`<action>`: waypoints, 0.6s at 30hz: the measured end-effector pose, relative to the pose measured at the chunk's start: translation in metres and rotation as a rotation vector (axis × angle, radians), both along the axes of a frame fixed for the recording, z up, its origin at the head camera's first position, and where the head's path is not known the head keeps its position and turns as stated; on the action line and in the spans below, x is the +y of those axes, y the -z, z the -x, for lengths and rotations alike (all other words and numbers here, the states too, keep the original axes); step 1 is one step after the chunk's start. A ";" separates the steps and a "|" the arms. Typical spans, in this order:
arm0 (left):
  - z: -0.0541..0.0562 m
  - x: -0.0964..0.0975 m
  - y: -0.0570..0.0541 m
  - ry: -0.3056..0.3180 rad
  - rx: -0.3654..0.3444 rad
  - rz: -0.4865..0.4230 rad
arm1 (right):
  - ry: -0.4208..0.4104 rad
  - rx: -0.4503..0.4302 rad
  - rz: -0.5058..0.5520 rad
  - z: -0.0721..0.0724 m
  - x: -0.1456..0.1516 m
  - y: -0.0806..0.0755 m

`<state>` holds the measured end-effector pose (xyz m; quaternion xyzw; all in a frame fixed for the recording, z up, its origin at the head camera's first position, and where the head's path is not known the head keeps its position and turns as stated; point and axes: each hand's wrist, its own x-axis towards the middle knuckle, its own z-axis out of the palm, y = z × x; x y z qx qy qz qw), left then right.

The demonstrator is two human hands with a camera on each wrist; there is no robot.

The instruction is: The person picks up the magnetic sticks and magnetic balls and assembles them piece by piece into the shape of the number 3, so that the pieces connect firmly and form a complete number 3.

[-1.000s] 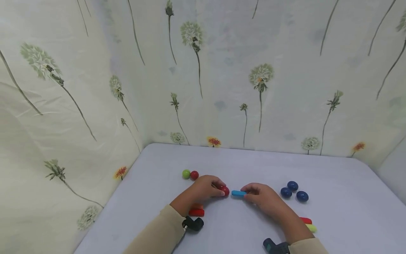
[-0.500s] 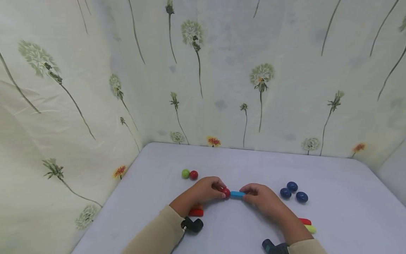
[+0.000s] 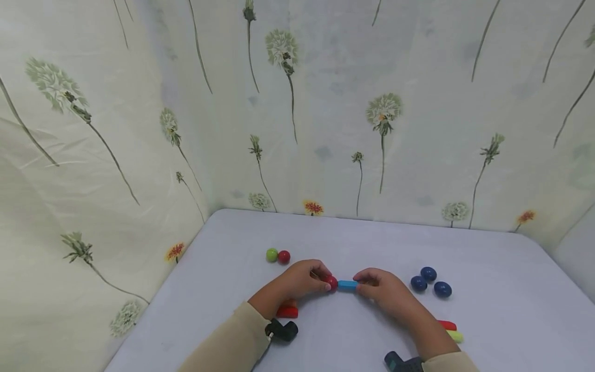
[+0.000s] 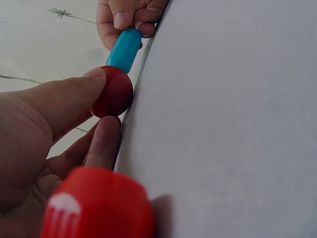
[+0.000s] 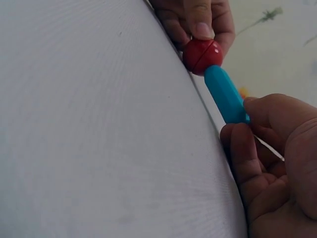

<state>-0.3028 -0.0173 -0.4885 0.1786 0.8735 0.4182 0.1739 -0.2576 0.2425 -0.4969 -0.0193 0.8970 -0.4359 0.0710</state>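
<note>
No text, label, brand, number or sign can be read in the head, left wrist or right wrist view. A pale streaked patch [image 4: 64,214] on the blurred red piece [image 4: 111,206] in the left wrist view resolves into no legible characters.

red ball [image 5: 196,56]: glossy, smooth, plastic-looking. blue stick [image 5: 226,94]: smooth, plastic-looking, soft sheen. white tabletop [image 3: 339,330]: matt, cloth-like.

Behind the smooth white table [image 3: 339,341], you are facing a pale, flower-printed sheet [image 3: 325,103]. Leftward, a glossy lime-green ball [image 3: 271,254] is lying just beside a glossy red ball [image 3: 284,257]. Rightward, three glossy dark-blue rounded balls [image 3: 428,274] are clustering; nearer you, a red stick [image 3: 448,325] is lying beside a yellow-green stick [image 3: 455,336].
</note>
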 end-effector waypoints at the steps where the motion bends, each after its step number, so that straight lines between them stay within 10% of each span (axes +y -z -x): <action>1: 0.000 0.000 0.000 -0.001 -0.001 -0.001 | 0.002 -0.001 0.003 0.000 0.000 0.000; 18: -0.005 0.000 -0.004 -0.016 0.000 0.010 | 0.119 -0.018 0.009 -0.009 0.001 -0.006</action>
